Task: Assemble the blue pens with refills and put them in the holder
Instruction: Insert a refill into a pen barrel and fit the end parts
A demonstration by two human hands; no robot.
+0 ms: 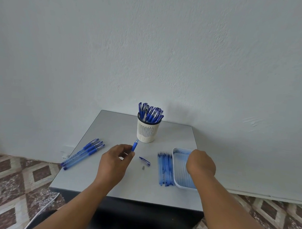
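Grey surface against a pale wall, patterned floor around. Holder at 12 o'clock, full of pens; tray at 3, refills beside it. Left hand pinches a barrel; right hand reaches into the tray, fingers hidden, grasp unclear. Best lift one refill, feed it straight in

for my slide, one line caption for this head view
Left hand holds a blue pen barrel near the holder; right hand reaches into the tray.

A matt grey surface carries a slotted cream plastic holder at twelve o'clock, translucent blue plastic pens at nine.
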